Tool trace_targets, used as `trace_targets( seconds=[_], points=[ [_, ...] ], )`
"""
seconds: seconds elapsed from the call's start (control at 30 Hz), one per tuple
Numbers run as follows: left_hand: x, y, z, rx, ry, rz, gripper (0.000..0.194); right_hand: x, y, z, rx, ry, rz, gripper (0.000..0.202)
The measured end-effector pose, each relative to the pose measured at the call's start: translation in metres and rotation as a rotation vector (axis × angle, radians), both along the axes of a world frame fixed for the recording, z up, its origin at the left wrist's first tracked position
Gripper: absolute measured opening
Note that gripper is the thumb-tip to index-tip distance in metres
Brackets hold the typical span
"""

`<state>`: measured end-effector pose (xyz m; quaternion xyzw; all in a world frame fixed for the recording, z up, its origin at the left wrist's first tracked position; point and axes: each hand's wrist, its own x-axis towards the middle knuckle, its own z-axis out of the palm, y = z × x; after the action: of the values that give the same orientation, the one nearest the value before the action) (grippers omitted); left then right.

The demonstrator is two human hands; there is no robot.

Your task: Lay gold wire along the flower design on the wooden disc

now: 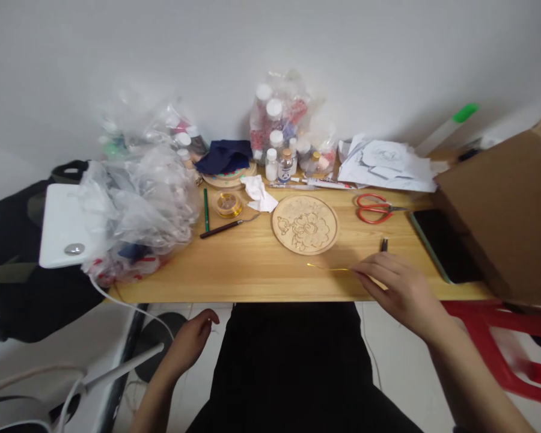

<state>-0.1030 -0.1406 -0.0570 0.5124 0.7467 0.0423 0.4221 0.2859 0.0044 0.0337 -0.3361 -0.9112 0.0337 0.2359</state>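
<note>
My right hand (pixel 397 288) is over the front of the wooden table, with thumb and fingers pinched on one end of a thin gold wire (pixel 329 268). The wire runs left from the fingertips, close above or on the tabletop. Behind it lies a round wooden plaque (pixel 304 231) with a flower outlined on it in raised gold lines. Below the table's front edge hangs my left hand (pixel 193 340), loosely curved, fingers apart and nothing visible in it. A spool of gold wire (pixel 228 205) sits left of the plaque, near a crumpled white tissue (pixel 259 193).
Red-handled scissors (pixel 374 208), a small black object (pixel 384 245) and a phone (pixel 446 245) lie right, beside a cardboard box (pixel 500 210). A dark-handled tool (pixel 225 228) and green stick (pixel 206 210) lie left, near plastic bags (pixel 139 198). Bottles (pixel 285 166) and papers (pixel 385 162) line the back.
</note>
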Motion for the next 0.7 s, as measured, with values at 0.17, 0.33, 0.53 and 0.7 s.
trace_targets(
  seconds=[0.17, 0.33, 0.53, 0.7],
  points=[
    [-0.007, 0.005, -0.028, -0.058, 0.19, -0.002, 0.033, 0.002, -0.005, 0.001, -0.008, 0.011, -0.017, 0.009],
    [-0.011, 0.008, -0.045, -0.058, 0.297, -0.029, 0.045, 0.004, -0.009, -0.001, -0.007, 0.006, -0.048, 0.01],
    [-0.016, 0.005, -0.052, -0.13, 0.405, -0.064, 0.026, 0.002, -0.009, 0.002, -0.007, 0.025, -0.069, 0.01],
    [-0.017, -0.001, -0.054, -0.249, 0.495, -0.035, 0.032, -0.001, -0.013, 0.009, -0.009, 0.081, -0.063, 0.01]
  ],
)
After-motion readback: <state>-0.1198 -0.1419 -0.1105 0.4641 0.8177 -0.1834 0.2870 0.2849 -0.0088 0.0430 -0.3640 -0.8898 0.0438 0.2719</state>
